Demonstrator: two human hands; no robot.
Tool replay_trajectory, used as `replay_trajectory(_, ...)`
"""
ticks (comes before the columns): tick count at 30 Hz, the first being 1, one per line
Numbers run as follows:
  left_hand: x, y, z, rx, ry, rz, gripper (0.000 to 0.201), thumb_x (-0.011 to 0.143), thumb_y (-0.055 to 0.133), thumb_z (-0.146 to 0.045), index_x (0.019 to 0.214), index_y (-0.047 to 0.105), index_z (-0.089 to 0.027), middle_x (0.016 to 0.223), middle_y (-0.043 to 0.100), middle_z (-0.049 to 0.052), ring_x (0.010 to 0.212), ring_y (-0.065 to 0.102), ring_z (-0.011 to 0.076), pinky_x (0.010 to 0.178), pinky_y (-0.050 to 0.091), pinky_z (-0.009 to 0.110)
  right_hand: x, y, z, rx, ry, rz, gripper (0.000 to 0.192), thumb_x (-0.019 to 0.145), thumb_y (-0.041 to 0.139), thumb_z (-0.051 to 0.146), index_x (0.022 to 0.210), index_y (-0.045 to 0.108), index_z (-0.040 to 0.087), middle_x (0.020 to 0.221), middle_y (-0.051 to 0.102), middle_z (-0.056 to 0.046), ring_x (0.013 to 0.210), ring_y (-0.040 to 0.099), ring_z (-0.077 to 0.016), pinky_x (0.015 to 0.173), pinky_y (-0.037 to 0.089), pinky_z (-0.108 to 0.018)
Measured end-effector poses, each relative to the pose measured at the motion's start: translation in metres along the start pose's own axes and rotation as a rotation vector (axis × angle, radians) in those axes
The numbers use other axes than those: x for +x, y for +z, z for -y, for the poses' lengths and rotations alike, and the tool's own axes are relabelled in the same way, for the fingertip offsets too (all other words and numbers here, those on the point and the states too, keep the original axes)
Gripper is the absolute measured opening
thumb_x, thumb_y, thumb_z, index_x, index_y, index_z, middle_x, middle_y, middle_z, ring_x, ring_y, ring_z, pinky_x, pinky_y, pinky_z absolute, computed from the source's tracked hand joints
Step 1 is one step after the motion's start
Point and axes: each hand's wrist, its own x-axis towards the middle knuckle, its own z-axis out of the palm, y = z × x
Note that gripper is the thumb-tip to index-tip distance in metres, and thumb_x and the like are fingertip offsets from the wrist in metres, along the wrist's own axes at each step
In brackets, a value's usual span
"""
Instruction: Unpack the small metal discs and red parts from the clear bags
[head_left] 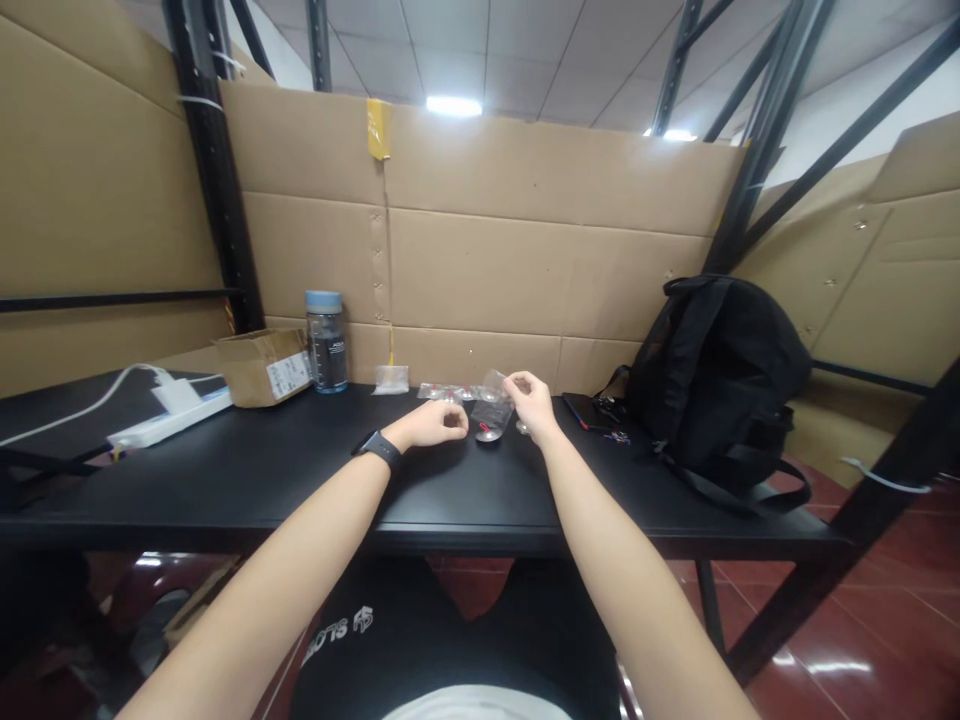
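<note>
My right hand [531, 402] pinches the upper edge of a small clear plastic bag [495, 405]. At the bottom of the bag is a round, shiny metal piece [488, 435] with a bit of red on it; its exact kind is too small to tell. My left hand [435, 424], with a dark watch [379, 450] on the wrist, is just left of the bag, fingers loosely curled, a gap between thumb and fingers and nothing visible in them. Behind the hands lie several small clear packets [444, 392] with shiny and red contents. Another small shiny thing, partly hidden, sits under my right hand.
On the black table [465, 500] stand a cardboard box [262, 368], a blue-lidded bottle [326, 342] and a white power strip [171, 420] at left. A pale packet [391, 379] lies by the cardboard wall [480, 260]. At right are a phone [589, 412], keys [619, 437] and a black backpack [720, 390].
</note>
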Motion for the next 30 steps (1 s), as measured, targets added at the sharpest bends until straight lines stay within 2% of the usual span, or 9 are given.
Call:
replay_trajectory(3,0.003,0.010,-0.006,0.147,0.088,-0.268,0.020,0.077,0.065,-0.022,0.097,0.065,-0.018,0.099,0.069,0.006,0.091,0.063,0.0217,0.084,0.048,0.033,-0.001,-0.001,0.006,0.027,0.004,-0.052,0.040,0.071,0.076,0.055,0.084,0.063,0.019,0.083,0.069,-0.007,0.071,0.063,-0.0197,0.057,0.049,-0.029)
replay_trajectory(5,0.004,0.016,-0.012,0.268,0.140,-0.358,0.034,0.075,0.069,-0.022,0.108,0.062,-0.019,0.111,0.065,0.009,0.102,0.060,0.0255,0.090,0.046,0.038,-0.002,0.000,0.009,0.021,0.022,-0.045,0.044,0.068,0.078,0.058,0.082,0.062,0.019,0.084,0.069,-0.008,0.071,0.062,-0.0198,0.059,0.051,-0.030)
replay_trajectory(7,0.005,0.020,-0.020,0.369,0.176,-0.374,0.045,0.074,0.070,-0.021,0.118,0.060,-0.022,0.122,0.062,0.010,0.113,0.057,0.0285,0.096,0.043,0.041,-0.002,0.001,0.010,0.010,0.034,-0.052,0.047,0.067,0.077,0.061,0.082,0.061,0.020,0.084,0.068,-0.008,0.073,0.063,-0.0206,0.062,0.053,-0.032)
replay_trajectory(10,0.005,0.023,-0.029,0.480,0.182,-0.370,0.055,0.076,0.067,-0.013,0.128,0.057,-0.024,0.134,0.058,0.011,0.123,0.052,0.0297,0.101,0.040,0.043,-0.001,0.002,0.009,0.009,0.030,-0.129,0.050,0.069,0.073,0.066,0.084,0.060,0.020,0.084,0.068,-0.008,0.077,0.064,-0.0217,0.067,0.056,-0.034)
replay_trajectory(15,0.002,0.021,-0.034,0.572,0.191,-0.420,0.059,0.080,0.067,-0.013,0.136,0.053,-0.024,0.145,0.053,0.013,0.134,0.044,0.0310,0.103,0.035,0.044,-0.001,0.001,0.010,0.080,0.087,-0.164,0.055,0.069,0.072,0.069,0.089,0.059,0.021,0.089,0.068,-0.008,0.079,0.065,-0.0214,0.064,0.055,-0.032)
replay_trajectory(18,0.002,0.021,-0.038,0.594,0.237,-0.431,0.047,0.086,0.065,-0.017,0.133,0.058,-0.024,0.143,0.056,0.013,0.133,0.047,0.0300,0.101,0.034,0.043,-0.005,0.002,0.018,0.191,0.140,-0.108,0.055,0.064,0.080,0.066,0.089,0.060,0.021,0.089,0.068,-0.006,0.076,0.064,-0.0197,0.062,0.054,-0.031)
replay_trajectory(22,0.003,0.020,-0.042,0.582,0.307,-0.455,0.026,0.099,0.051,-0.019,0.118,0.068,-0.025,0.134,0.066,0.010,0.128,0.052,0.0262,0.101,0.031,0.044,-0.009,0.005,0.026,0.286,0.152,0.021,0.053,0.061,0.086,0.059,0.088,0.062,0.021,0.085,0.068,-0.003,0.069,0.062,-0.0163,0.061,0.053,-0.029)
replay_trajectory(27,0.004,0.015,-0.036,0.528,0.269,-0.464,0.028,0.102,0.047,-0.021,0.104,0.074,-0.027,0.117,0.075,0.008,0.129,0.053,0.0263,0.102,0.028,0.047,-0.009,0.007,0.022,0.231,0.222,0.187,0.053,0.073,0.074,0.068,0.094,0.066,0.020,0.086,0.071,-0.004,0.067,0.065,-0.0164,0.059,0.053,-0.027)
replay_trajectory(30,0.004,0.012,-0.030,0.519,0.239,-0.418,0.029,0.100,0.048,-0.020,0.103,0.076,-0.027,0.111,0.077,0.007,0.114,0.060,0.0259,0.098,0.031,0.046,-0.011,0.007,0.020,0.160,0.204,0.249,0.051,0.075,0.073,0.066,0.095,0.069,0.019,0.088,0.072,-0.006,0.066,0.066,-0.0158,0.057,0.050,-0.026)
